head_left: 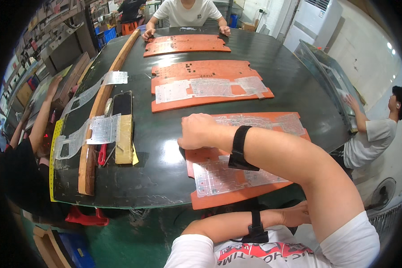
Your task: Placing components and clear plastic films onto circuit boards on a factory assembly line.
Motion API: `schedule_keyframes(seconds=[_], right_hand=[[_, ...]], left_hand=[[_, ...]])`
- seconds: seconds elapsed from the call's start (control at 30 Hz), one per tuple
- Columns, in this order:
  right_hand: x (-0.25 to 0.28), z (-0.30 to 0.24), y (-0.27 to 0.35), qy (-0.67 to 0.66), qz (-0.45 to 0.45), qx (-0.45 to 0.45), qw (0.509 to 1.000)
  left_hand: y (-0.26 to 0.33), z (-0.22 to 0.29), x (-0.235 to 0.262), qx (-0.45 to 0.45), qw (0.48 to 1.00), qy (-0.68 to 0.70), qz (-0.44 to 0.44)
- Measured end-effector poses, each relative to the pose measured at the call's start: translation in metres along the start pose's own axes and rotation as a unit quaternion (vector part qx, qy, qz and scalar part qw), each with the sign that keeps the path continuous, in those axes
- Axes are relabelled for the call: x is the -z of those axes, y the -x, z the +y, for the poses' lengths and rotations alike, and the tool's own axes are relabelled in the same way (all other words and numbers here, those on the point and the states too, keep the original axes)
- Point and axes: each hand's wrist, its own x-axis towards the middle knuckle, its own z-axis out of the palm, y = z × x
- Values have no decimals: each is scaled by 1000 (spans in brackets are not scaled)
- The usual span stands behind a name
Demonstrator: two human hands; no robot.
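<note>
My right hand [198, 131] is curled at the far left corner of the nearest orange board [210, 202]. Its fingers face away, and what they hold, if anything, is hidden. Clear printed film sheets [215, 178] lie on this board, partly covered by my right forearm. My left hand [295, 215] is low in front of the table edge, near the board's front right. My right arm covers its fingers. Both wrists wear black straps. Beyond, a second orange board [203, 70] carries another clear film sheet [210, 87].
A person's hand [149, 34] touches a third orange board [183, 43] at the far side. To the left, a long wooden bar [103, 99] bears film sheets [104, 129], beside a tan block [124, 149] and a phone [123, 103]. Other people stand left and right.
</note>
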Motion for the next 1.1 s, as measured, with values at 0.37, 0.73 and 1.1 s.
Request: schedule_keyframes(seconds=[0.37,0.73,1.1], right_hand=[[107,98,22,-98,-112,-86,985],[283,283,134,93,84,-240,963],[355,336,332,180,215,-399,873]], left_hand=[[-8,-21,16,116,988,63,-85],[-41,-67,24,190,964,129,-133],[-46,-104,25,301,931,124,-165]])
